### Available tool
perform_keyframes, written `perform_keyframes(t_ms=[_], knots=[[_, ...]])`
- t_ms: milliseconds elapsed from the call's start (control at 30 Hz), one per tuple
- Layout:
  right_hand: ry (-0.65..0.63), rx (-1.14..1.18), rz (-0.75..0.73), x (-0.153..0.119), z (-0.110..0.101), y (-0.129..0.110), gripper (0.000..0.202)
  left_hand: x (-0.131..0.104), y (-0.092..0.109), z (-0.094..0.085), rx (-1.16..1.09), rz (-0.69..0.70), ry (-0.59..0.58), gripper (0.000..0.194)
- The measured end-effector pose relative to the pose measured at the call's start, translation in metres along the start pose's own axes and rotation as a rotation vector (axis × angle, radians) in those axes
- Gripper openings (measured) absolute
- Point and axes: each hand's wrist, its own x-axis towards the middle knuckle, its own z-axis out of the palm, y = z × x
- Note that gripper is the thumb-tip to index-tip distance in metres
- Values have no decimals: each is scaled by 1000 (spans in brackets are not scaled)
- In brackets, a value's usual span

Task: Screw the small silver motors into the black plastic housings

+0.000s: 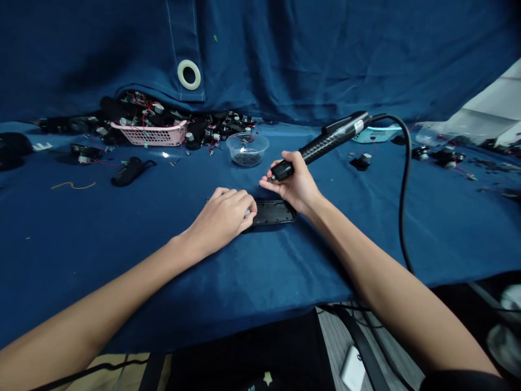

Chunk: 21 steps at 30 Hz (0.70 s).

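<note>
On the blue-covered counter (163,217), a black housing (273,212) is laid in front of the clear tub (248,151). Its left end is covered by the left hand (228,214), fingers curled, whatever is pinched being hidden. Right of the tub, a corded electric screwdriver (325,144) is gripped by the right hand (296,182). Left of the tub, a pink basket (150,133) is seen.

Both forearms reach in over the tabletop's near edge, left hand (230,214) palm-down with fingers curled, right hand (296,182) raised (palm turned partly up, fingers spread), and the two sit close together!
</note>
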Motion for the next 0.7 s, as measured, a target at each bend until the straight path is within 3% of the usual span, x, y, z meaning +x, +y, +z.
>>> perform_keyframes(t_ms=[233, 533, 700], knots=[[-21, 5, -12, -2, 1, -2, 29, 4, -1, 1, -153, -101, 117, 3], [-32, 77, 12, -8, 4, -12, 30, -6, -5, 7, 39, 33, 157, 8], [-39, 108, 62, -11, 5, -14, 27, -6, -16, 0, -173, -129, 276, 7]])
